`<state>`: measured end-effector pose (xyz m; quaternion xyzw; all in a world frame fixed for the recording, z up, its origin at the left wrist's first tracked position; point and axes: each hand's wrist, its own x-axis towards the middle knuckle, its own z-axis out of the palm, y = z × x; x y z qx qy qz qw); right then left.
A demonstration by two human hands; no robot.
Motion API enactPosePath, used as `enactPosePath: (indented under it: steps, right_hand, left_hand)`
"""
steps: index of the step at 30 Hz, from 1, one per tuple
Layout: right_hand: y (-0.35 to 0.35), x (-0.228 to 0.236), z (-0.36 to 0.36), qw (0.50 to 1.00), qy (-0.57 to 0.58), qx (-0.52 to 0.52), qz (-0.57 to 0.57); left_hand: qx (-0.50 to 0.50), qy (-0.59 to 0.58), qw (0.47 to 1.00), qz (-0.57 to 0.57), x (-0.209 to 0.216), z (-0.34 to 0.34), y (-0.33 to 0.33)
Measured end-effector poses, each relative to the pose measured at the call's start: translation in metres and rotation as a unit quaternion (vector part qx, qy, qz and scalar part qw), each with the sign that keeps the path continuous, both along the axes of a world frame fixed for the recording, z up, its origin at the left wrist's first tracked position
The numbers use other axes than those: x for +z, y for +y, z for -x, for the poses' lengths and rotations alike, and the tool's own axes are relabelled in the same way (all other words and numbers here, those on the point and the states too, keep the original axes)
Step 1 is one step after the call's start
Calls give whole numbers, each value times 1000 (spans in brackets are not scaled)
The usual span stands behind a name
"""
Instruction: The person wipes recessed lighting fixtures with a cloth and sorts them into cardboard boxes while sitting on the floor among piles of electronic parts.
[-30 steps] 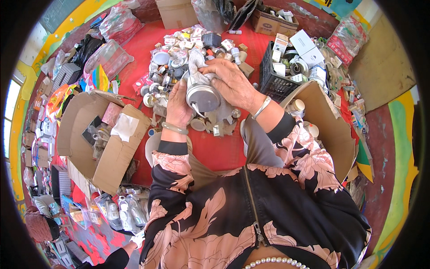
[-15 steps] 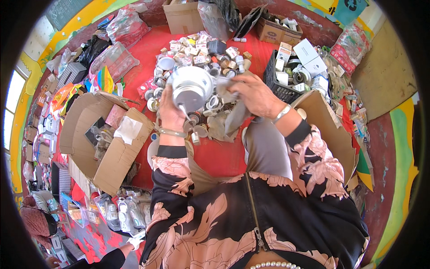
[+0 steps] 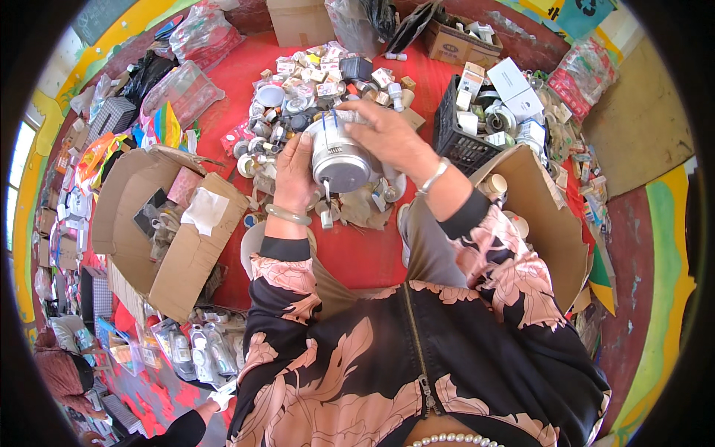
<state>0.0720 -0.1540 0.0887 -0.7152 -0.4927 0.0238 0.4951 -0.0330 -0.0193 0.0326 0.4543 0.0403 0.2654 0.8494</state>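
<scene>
both hands (image 3: pixel 296 177) (image 3: pixel 396 141) around probable lamp (image 3: pixel 339 161)

Left grip (image 3: pixel 296 175) on left side of a round silver fixture (image 3: pixel 341 173), right grip (image 3: pixel 391 141) laid on its upper right, short white lead (image 3: pixel 326 216) dangling from it; beyond, pile of small boxes and round parts (image 3: pixel 326 89) on red covering (image 3: pixel 357 261); open cardboard box (image 3: pixel 119 201) at left, black crate (image 3: pixel 463 149) with white boxes (image 3: pixel 514 82) at right

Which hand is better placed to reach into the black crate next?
Probably the right hand: it is nearer the black crate, which stands to its right. The left hand is farther away, gripping the left side of the silver object.
</scene>
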Motion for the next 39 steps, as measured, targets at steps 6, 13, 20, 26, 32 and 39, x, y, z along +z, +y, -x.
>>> enactPosePath:
  steps: [6,13,20,26,32,39]
  right_hand:
    - [8,-5,-13,995,6,78,62]
    - [-16,-45,2,993,107,5,-47]
    - [-43,-80,-37,961,187,-135,153]
    - [-43,-1,-21,890,423,-128,-113]
    - [14,-9,24,967,-247,-61,26]
    - [32,-18,26,926,-331,-137,121]
  left_hand:
    - [7,13,999,36,-3,6,6]
    - [10,4,997,81,-8,1,2]
    - [55,-12,994,94,-25,-8,15]
    - [174,50,980,-86,-47,-17,23]
    - [218,55,949,-222,-49,-32,6]
    - [282,108,877,-375,-42,-31,-8]
